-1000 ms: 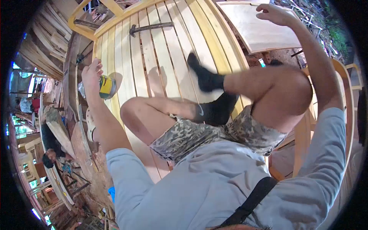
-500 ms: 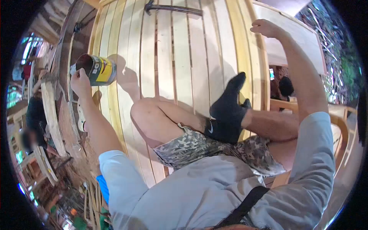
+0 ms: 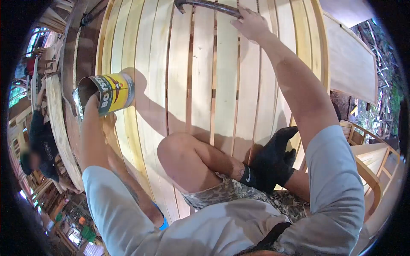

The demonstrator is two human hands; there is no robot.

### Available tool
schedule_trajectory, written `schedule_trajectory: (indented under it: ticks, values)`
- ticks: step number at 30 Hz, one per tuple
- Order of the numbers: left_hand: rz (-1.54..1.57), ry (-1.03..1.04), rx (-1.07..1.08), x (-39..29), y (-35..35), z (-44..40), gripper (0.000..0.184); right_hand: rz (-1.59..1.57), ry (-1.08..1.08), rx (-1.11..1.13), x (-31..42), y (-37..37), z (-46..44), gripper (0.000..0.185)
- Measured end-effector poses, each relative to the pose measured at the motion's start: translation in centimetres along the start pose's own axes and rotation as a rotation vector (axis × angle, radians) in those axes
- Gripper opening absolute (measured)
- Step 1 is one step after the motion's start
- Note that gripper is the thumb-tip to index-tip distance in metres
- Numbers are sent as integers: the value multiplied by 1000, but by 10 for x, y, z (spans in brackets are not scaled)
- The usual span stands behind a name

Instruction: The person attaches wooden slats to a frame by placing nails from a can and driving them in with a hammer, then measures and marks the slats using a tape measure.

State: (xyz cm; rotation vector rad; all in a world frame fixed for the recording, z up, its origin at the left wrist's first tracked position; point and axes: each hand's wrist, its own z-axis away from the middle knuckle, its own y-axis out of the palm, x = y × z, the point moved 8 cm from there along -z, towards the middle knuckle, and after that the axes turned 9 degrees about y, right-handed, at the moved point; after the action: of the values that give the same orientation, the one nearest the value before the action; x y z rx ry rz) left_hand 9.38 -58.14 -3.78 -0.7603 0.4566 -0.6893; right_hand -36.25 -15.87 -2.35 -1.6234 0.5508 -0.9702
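Note:
My left hand reaches into the open mouth of a tin can with a yellow and black label. The can's wall hides the fingers, so only the wrist and forearm show. The can is at the left side of the slatted wooden surface, its mouth toward the left of the view. At the top, my right hand is closed around the handle end of a claw hammer. The hammer's head points left, over the pale slats.
Another person's bare limb with a blue cloth edge lies beside my left arm, close to the can. A person in dark clothes is at far left, by a timber plank. My crossed legs and black socks rest on the slats.
My right hand has moved left from the right edge and taken hold of the hammer's handle. My left hand has gone from the can's rim to inside it. The view has shifted.

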Motion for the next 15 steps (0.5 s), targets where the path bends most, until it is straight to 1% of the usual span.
schedule_trajectory:
  ticks: [1, 2, 4, 5, 7, 8, 10, 11, 13, 14, 15]
  values:
    - [-9, -1, 25, -1, 4, 2, 41, 57, -39, -45, -2, 0, 4, 59]
    - [-22, 1, 45, -2, 7, 4, 41, 46, -40, -47, -6, 6, 8, 59]
    - [-43, 0, 79, -5, 12, 16, 41, 54, 44, -84, -11, 12, 24, 51]
    - [-49, 6, 93, -9, 16, 18, 41, 63, 37, -95, -8, 11, 35, 51]
    - [-62, 17, 123, -16, 19, 24, 41, 15, 120, -104, -11, 6, 62, 39]
    - [-69, 29, 131, -19, 21, 25, 41, 24, 114, -113, -10, 1, 71, 39]
    - [-96, 56, 154, -27, 25, 36, 41, 1, 152, -41, -9, -1, 92, 39]
    - [-124, 73, 162, -33, 32, 50, 41, -14, 155, -68, -6, -2, 112, 39]
    - [-177, 114, 178, -50, 45, 69, 41, -49, 143, -29, -11, -4, 135, 40]
    - [-206, 137, 188, -61, 52, 79, 41, -44, 149, -50, -15, -14, 145, 40]
    - [-228, 160, 174, -76, 47, 97, 41, -10, 195, 61, -19, -13, 154, 41]
